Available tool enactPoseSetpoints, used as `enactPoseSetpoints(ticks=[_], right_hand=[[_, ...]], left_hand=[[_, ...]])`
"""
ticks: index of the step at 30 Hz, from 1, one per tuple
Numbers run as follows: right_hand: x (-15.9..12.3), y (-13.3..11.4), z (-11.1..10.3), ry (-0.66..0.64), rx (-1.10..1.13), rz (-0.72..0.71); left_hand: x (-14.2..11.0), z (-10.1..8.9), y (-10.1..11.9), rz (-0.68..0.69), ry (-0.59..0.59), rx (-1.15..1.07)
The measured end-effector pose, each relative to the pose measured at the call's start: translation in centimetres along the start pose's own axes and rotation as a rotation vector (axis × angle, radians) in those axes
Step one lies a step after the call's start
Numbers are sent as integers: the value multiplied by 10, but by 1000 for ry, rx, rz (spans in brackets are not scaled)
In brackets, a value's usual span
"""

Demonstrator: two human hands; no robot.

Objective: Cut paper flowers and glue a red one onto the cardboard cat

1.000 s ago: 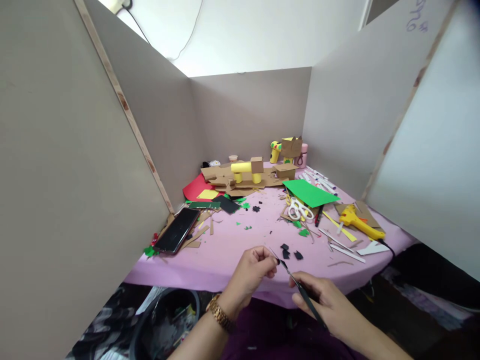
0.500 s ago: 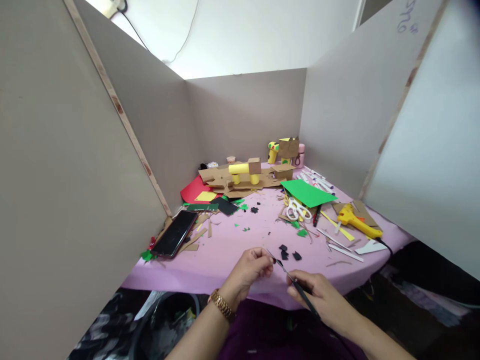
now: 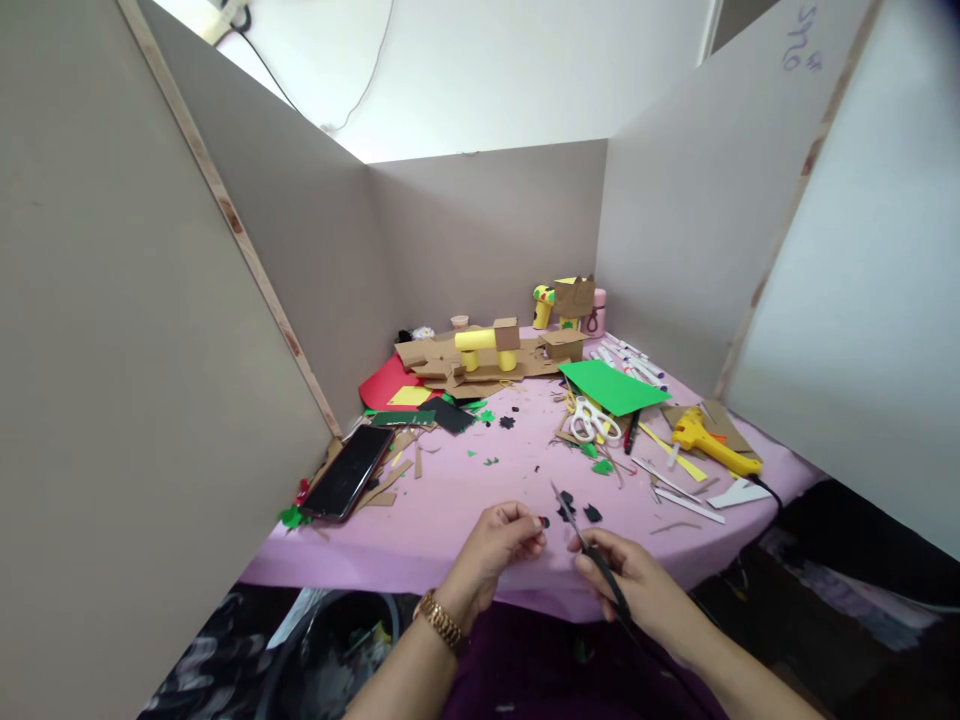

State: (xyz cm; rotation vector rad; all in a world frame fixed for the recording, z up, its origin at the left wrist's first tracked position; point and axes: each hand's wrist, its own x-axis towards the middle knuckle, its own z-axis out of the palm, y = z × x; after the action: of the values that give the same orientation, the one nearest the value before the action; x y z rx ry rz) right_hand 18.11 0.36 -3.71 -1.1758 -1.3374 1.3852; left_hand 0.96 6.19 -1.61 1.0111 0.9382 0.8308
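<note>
Between thumb and fingers, my left hand [image 3: 504, 540] pinches a small black paper piece [image 3: 545, 521] near the table's front edge. Black-handled scissors [image 3: 600, 570] are in my right hand [image 3: 637, 580], its fingers closed around the handles. Their blades point up and to the left, apart from the pinched piece. Just beyond the blades lie several black paper cutouts [image 3: 592, 513]. A black flower-like cutout [image 3: 508, 423] rests farther back on the pink tablecloth [image 3: 465, 490].
To the right are white-handled scissors [image 3: 594, 420], a green sheet [image 3: 613, 386] and a yellow glue gun [image 3: 709, 442]. A phone [image 3: 349, 474] lies at left. Behind, a yellow tube figure [image 3: 487, 345] stands on cardboard [image 3: 431, 355]. Grey panels [image 3: 487, 230] enclose the table; a bin [image 3: 330, 650] sits below.
The scissors have drawn back from the black piece, and their blades now point more steeply upward. My left hand keeps its pinch at nearly the same spot.
</note>
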Motion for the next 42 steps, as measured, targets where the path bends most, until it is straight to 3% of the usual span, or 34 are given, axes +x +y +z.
enactPoseSetpoints(ticks=[9,20,23,27,30,32,35,39,42], right_hand=[[0,-13,0,114,337,77],[3,-18,14,135,455,51],[3,-24,17,153,470,33],[3,-31,21,185,472,-6],[3,-34,23,195,465,-18],[2,-35,23,193,454,-33],[1,-37,21,195,430,-71],[3,-39,19,177,367,-110],[4,-37,20,139,298,-149]], left_hand=[[-23,10,3,48,34,-90],[-32,18,5,55,169,-234],[-34,19,2,176,205,-115],[-44,22,-3,483,267,329],[-52,25,-7,663,236,573],[-55,26,-9,712,197,628],[-55,28,-12,641,183,549],[-51,31,-9,348,222,228],[-48,30,-4,223,185,120]])
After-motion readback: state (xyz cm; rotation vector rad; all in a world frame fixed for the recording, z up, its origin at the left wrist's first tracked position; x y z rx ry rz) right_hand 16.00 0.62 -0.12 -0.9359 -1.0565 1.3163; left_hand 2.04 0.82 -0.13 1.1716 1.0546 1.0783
